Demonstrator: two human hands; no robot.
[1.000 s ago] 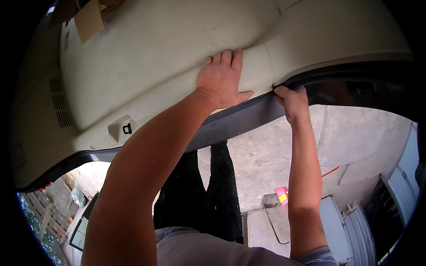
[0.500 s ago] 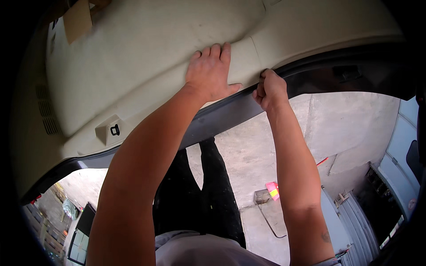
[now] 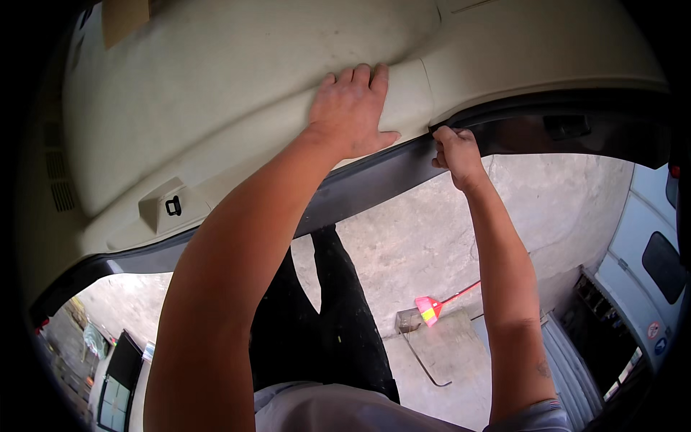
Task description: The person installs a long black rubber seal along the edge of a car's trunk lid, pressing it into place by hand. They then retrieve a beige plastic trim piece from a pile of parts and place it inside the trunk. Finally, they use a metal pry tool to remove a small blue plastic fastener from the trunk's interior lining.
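Edging the near side of one cream panel (image 3: 216, 108), one black seal (image 3: 497, 109) meets the curled fingers of the right hand (image 3: 458, 153); I cannot tell whether they pinch it. Palm down, the left hand (image 3: 350, 108) spreads released fingers over the panel. One black loop (image 3: 173, 206) sits left; one pink broom (image 3: 427, 308) shows right.

The long cream trim panel (image 3: 263, 144) stretches out, smooth and gently curved; a slim black seal strip (image 3: 504, 108) borders its outer edge, bending beyond its seam.
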